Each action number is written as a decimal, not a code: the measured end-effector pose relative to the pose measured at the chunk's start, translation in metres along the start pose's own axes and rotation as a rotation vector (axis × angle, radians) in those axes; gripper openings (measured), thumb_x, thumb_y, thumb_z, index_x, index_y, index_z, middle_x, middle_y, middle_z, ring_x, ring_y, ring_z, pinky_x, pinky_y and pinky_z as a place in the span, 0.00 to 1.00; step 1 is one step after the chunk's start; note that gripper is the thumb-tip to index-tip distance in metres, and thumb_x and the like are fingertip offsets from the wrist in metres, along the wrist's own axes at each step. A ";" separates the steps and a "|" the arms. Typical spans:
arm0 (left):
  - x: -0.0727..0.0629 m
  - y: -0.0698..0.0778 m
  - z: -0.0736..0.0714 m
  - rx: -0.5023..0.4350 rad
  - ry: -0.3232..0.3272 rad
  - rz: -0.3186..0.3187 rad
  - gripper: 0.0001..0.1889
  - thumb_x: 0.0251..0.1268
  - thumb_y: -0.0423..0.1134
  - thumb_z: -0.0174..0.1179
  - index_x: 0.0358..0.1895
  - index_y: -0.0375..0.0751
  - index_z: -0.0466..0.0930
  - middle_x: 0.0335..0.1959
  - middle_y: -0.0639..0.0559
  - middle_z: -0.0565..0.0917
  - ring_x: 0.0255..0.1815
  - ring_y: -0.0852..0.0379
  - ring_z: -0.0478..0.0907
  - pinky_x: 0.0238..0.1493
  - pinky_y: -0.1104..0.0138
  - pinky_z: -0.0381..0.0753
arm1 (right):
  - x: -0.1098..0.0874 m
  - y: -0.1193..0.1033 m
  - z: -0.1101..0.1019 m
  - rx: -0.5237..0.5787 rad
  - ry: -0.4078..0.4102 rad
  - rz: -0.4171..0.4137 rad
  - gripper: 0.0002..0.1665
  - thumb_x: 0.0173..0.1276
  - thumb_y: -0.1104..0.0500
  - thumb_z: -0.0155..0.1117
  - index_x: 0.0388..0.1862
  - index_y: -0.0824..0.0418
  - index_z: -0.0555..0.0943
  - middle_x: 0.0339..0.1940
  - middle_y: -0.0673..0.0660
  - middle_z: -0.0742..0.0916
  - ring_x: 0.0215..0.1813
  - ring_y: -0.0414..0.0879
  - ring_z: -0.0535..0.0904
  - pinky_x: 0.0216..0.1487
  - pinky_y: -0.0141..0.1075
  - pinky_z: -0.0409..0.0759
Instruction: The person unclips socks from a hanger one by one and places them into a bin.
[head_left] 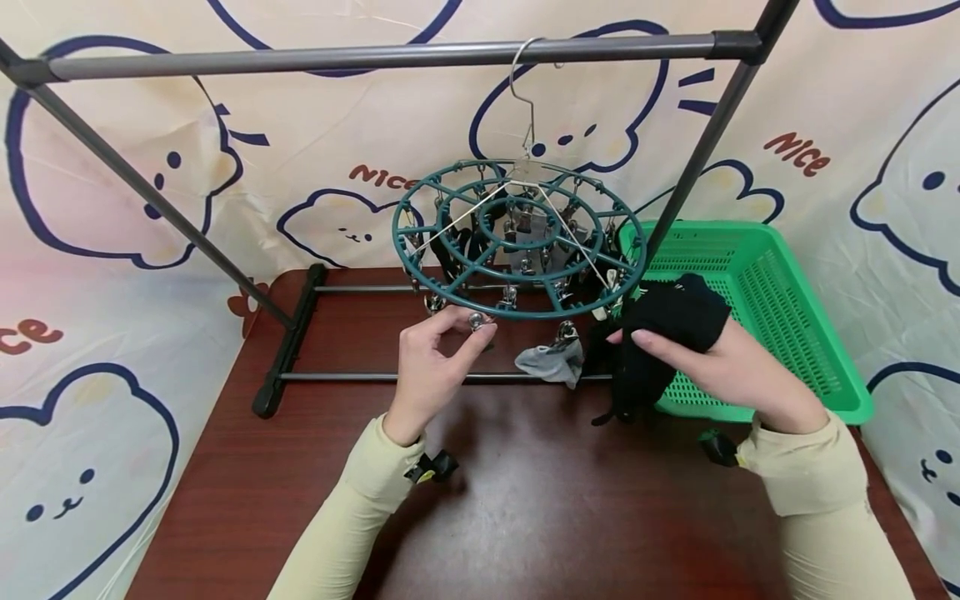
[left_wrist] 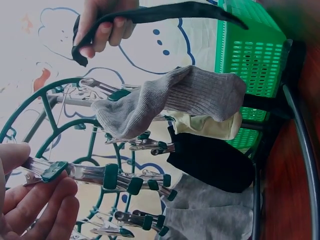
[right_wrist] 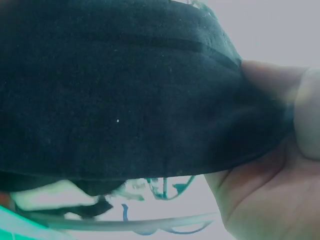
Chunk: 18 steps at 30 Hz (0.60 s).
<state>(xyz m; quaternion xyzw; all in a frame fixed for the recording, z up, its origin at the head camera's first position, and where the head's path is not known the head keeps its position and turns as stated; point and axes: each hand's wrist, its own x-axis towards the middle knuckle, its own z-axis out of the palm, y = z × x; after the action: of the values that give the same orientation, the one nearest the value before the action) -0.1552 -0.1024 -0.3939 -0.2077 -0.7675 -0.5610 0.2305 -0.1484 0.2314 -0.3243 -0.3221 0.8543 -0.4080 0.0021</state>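
Observation:
My left hand pinches a metal clip with green tips between thumb and fingers, at the near rim of the round green clip hanger. Nothing shows between that clip's tips in the left wrist view. To its right, my right hand holds a bunched black garment, thumb on top. The cloth spreads wide across the right wrist view and hides most of the fingers. A grey sock hangs from a clip between the two hands.
The hanger hooks on a grey rack bar. A pale yellow sock, a black piece and grey cloth also hang from it. A green basket stands right on the brown table, behind the right hand.

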 end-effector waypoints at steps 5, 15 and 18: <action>0.000 0.000 -0.001 -0.011 -0.001 -0.005 0.06 0.66 0.35 0.71 0.44 0.44 0.90 0.33 0.51 0.90 0.37 0.60 0.84 0.38 0.69 0.79 | -0.003 0.004 -0.019 0.015 0.065 0.068 0.15 0.80 0.65 0.58 0.55 0.54 0.87 0.51 0.48 0.90 0.52 0.40 0.82 0.49 0.27 0.77; 0.001 -0.001 -0.003 -0.004 0.001 -0.012 0.06 0.65 0.34 0.71 0.43 0.42 0.90 0.33 0.51 0.90 0.37 0.60 0.85 0.37 0.67 0.81 | -0.006 0.022 -0.056 0.029 0.180 0.213 0.15 0.81 0.62 0.57 0.60 0.61 0.84 0.52 0.42 0.89 0.51 0.36 0.84 0.49 0.22 0.78; 0.001 -0.003 -0.004 -0.005 0.004 -0.014 0.06 0.66 0.34 0.71 0.44 0.43 0.90 0.34 0.51 0.91 0.37 0.60 0.85 0.38 0.63 0.82 | -0.005 0.034 -0.065 0.020 0.196 0.266 0.16 0.82 0.59 0.57 0.61 0.61 0.84 0.52 0.40 0.89 0.51 0.34 0.84 0.49 0.20 0.78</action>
<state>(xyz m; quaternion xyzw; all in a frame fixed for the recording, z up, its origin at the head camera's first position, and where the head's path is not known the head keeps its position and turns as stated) -0.1570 -0.1071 -0.3948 -0.2017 -0.7671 -0.5648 0.2276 -0.1806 0.2949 -0.3058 -0.1649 0.8813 -0.4422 -0.0240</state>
